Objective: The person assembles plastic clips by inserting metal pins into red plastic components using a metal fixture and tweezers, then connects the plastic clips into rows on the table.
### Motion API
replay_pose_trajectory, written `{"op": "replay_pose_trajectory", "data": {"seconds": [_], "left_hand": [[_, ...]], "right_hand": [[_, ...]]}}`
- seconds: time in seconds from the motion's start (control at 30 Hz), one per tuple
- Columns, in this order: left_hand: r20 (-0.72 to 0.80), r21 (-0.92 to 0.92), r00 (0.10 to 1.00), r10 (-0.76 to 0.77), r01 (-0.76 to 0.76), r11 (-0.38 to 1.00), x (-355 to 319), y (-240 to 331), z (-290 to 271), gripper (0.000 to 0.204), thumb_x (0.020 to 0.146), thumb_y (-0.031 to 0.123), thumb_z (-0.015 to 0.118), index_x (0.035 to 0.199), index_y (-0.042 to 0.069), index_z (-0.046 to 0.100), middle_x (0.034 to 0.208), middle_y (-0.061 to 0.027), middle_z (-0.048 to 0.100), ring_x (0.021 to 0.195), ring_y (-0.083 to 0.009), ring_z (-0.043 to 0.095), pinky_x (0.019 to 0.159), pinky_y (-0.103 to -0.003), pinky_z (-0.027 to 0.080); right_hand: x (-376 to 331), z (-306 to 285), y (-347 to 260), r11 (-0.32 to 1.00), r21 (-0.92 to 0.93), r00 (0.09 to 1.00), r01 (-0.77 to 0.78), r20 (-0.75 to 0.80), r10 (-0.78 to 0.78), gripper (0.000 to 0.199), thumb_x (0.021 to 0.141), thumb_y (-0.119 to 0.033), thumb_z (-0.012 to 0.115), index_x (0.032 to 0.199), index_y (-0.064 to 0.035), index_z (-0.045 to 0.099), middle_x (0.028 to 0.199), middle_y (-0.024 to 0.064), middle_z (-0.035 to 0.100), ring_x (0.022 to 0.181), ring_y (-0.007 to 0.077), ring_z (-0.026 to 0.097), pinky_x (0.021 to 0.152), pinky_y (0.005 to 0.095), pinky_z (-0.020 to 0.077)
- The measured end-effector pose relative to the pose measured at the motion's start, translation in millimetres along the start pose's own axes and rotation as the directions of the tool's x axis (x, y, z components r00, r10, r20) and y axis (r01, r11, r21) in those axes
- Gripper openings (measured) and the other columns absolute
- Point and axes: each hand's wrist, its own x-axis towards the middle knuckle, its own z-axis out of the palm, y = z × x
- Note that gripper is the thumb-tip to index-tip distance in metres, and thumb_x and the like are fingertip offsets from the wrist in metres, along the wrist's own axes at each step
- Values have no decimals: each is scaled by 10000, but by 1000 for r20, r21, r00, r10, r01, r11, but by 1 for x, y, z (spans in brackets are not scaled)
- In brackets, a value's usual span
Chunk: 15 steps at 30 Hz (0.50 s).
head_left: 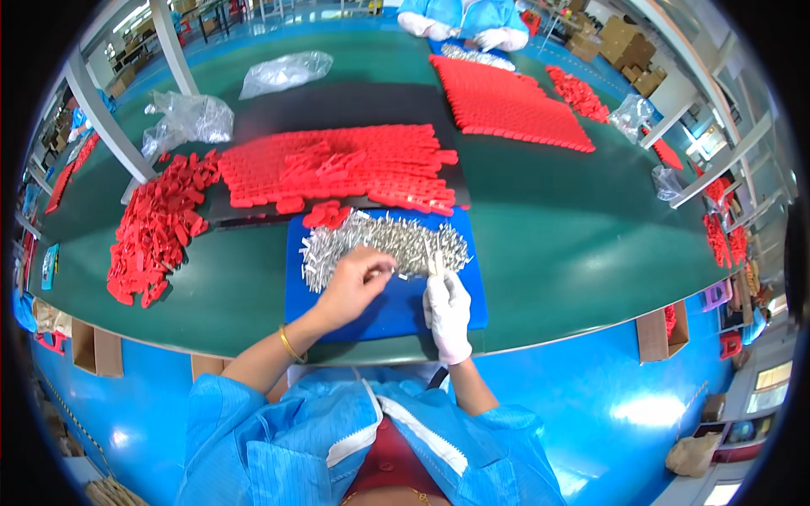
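My left hand is bare, with a gold bangle at the wrist. Its fingers are pinched together over the near edge of a pile of small silvery metal pins; whatever is between the fingertips is too small to make out. A white glove covers my right hand, which is closed at the pile's right side. Something thin and pale points up from its fingers, its kind unclear. Under the pins lies a blue mat at the table's near edge. Several red plastic pieces rest at the pile's far left corner.
Rows of red plastic pieces cover a black board beyond the mat. A loose red heap lies left on the green table. Clear plastic bags sit farther back. Across the table, a person in blue handles similar parts.
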Motion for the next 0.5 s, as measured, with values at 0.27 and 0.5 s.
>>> {"op": "replay_pose_trajectory", "data": {"seconds": [0.27, 0.5], "left_hand": [[66, -579, 980, -187, 190, 793, -26, 18, -31, 128, 834, 4, 611, 961, -6, 601, 865, -85, 637, 748, -142, 597, 763, -243, 485], [69, -637, 984, -166, 171, 752, -39, 14, -35, 140, 841, 13, 608, 977, -14, 591, 870, -97, 634, 767, -145, 596, 759, -249, 488]], "right_hand": [[-14, -17, -6, 933, -341, 971, 115, 235, -34, 287, 883, -144, 607, 1126, 10, 596, 865, 42, 659, 638, 136, 533, 585, 250, 436], [-17, -8, -10, 868, -441, 943, 228, 321, -84, 266, 875, -149, 610, 1097, -3, 611, 812, 45, 626, 630, 116, 502, 588, 233, 407]]}}
